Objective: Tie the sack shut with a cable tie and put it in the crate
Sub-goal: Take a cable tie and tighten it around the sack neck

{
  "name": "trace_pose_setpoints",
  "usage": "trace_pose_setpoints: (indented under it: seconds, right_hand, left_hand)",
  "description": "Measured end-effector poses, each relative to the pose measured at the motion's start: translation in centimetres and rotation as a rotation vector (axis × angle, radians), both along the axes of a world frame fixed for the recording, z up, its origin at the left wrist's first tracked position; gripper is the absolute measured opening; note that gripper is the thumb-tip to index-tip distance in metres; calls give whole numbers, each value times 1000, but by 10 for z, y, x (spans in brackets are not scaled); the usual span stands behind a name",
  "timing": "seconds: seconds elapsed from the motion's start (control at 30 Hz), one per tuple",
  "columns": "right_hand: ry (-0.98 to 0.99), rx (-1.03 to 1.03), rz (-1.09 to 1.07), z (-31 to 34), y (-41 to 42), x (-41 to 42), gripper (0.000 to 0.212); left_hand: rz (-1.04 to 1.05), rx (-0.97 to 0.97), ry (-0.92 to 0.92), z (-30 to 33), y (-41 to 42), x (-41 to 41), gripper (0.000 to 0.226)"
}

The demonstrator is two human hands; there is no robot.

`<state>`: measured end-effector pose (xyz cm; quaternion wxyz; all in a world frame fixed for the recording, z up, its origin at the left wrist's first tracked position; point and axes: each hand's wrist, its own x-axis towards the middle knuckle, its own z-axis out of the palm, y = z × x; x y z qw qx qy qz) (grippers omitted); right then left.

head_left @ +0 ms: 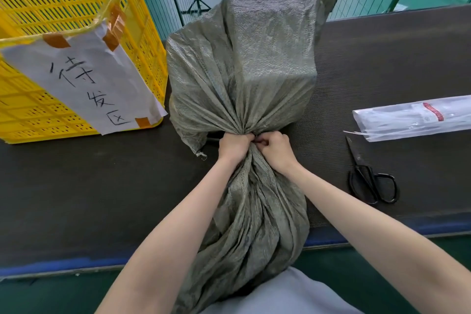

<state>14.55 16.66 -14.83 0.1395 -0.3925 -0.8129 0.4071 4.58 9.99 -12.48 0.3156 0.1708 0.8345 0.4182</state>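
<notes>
Both forearms were bare from the bottom edge of the picture up to the wrists, with no sleeve showing on either. The left hand (235, 146) and the right hand (276, 148) wore no gloves, and no ring, watch or bracelet showed on them. At the bottom edge, between the arms, lay a smooth, plain light grey garment (288, 296), without print or seam showing.

My curled fingers (251, 138) hide any cable tie at the sack's (242, 64) gathered neck. The crate (76, 7) and tie packet (413, 117) run off frame.
</notes>
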Motion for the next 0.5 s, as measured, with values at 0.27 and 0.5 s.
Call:
trace_pose_setpoints:
  seconds: [0.27, 0.5]
  right_hand:
    - [25, 25, 30, 21, 11, 13, 14]
    - [-48, 205, 68, 36, 20, 22, 14]
  left_hand:
    - [-215, -22, 116, 13, -18, -13, 72]
    - [-420, -4, -30, 33, -49, -45, 65]
